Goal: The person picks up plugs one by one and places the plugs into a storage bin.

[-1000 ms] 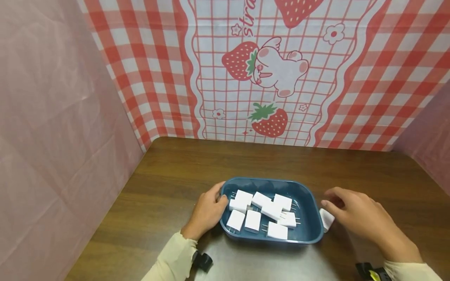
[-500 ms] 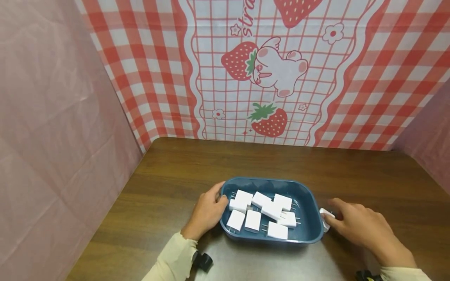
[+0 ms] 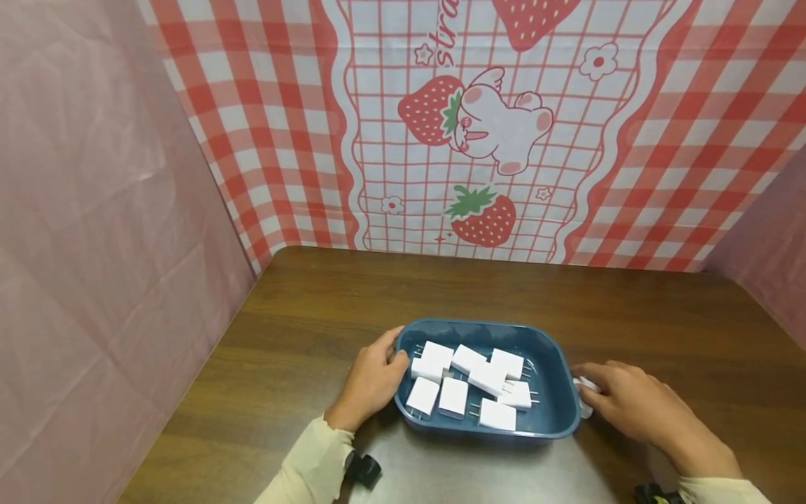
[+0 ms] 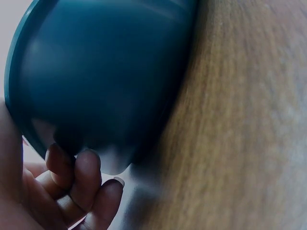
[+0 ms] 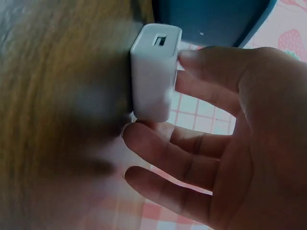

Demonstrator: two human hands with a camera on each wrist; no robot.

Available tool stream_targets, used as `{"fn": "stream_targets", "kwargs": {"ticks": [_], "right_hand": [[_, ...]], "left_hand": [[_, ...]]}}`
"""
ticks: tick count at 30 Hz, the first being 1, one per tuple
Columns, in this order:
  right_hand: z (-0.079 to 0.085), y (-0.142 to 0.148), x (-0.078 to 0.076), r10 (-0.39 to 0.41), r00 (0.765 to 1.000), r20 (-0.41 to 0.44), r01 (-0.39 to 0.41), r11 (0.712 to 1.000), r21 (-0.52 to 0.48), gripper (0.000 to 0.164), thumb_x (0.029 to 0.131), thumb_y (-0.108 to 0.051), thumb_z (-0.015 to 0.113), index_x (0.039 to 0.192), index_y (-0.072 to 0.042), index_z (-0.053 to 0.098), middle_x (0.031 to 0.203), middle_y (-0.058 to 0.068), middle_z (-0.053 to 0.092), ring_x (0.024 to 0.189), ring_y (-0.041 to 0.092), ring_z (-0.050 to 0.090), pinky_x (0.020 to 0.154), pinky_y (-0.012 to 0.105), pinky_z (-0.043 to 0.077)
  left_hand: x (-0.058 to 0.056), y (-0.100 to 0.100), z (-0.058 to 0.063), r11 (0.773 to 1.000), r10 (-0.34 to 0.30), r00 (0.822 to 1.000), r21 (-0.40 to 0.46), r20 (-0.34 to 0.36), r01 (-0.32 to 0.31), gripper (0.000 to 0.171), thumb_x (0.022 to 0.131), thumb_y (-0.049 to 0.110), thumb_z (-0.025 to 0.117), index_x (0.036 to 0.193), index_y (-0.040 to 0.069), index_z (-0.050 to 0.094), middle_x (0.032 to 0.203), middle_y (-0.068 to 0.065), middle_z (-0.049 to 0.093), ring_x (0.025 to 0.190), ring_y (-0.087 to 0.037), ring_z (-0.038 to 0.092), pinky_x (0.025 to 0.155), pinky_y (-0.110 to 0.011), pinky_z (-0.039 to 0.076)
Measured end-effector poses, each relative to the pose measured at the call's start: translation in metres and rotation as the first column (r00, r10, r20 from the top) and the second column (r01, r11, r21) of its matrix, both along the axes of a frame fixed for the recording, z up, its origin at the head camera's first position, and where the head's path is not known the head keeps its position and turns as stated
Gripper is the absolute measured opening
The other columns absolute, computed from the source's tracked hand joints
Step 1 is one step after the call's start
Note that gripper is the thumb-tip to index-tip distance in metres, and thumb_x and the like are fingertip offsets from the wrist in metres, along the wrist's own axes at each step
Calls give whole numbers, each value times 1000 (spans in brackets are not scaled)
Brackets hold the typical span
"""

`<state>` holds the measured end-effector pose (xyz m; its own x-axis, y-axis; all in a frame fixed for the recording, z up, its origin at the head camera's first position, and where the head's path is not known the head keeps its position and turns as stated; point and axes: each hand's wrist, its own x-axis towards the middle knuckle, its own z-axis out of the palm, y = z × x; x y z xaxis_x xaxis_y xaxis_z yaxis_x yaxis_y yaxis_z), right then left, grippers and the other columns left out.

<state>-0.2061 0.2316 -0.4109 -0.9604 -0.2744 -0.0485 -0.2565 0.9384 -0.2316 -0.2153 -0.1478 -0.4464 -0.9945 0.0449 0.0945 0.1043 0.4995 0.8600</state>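
A dark blue rectangular plastic bin [image 3: 554, 388] stands on the table, holding several white USB plug chargers [image 3: 453, 397] with metal prongs. My left hand [image 3: 371, 378] grips the bin's left end, thumb over the rim and fingers curled against the outer wall. Just outside the bin's right end, one more white charger [image 5: 153, 79] rests on the tabletop, its USB port facing the right wrist camera. My right hand [image 3: 642, 409] pinches this charger between thumb and fingers, partly covering it in the head view.
Brown wood-grain table [image 3: 315, 301] extends behind and beside the bin. A red-and-white strawberry cloth [image 3: 478, 140] hangs along the back edge, with pink cloth [image 3: 113, 245] at the left and more at the right.
My right hand has lowered and moved left onto the charger outside the bin, turning it slightly and closing its fingers around it. The left hand and bin have stayed put.
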Motion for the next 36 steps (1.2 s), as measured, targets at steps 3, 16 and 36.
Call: {"fn": "stream_targets", "kwargs": {"ticks": [3, 16, 36], "right_hand": [[-3, -2, 2, 28, 998, -55, -29, 999, -14, 30, 88, -25, 73, 116, -14, 74, 94, 1, 65, 80, 20, 61, 67, 51, 51], [-5, -5, 7, 19, 998, -54, -19, 1000, -5, 28, 84, -12, 76, 113, -12, 74, 110, 12, 61, 91, 30, 64, 72, 58, 53], [-10, 12, 15, -9, 992, -122, 10, 1000, 2, 36, 77, -18, 81, 111, -16, 72, 101, 5, 66, 81, 25, 61, 63, 53, 51]], "left_hand": [[0, 0, 0, 1000, 0, 1000, -2, -3, 0, 47, 98, 19, 53, 143, 9, 55, 93, -2, 64, 80, -16, 59, 74, -36, 47], [1, 0, 1, 1000, 12, 1000, -1, 16, -12, 46, 98, 19, 52, 144, 9, 54, 115, -7, 67, 88, -18, 60, 79, -38, 49], [1, 0, 1, 1000, 2, 1000, -1, -13, -2, 46, 97, 19, 53, 142, 10, 56, 100, -3, 69, 82, -16, 60, 76, -37, 48]]}}
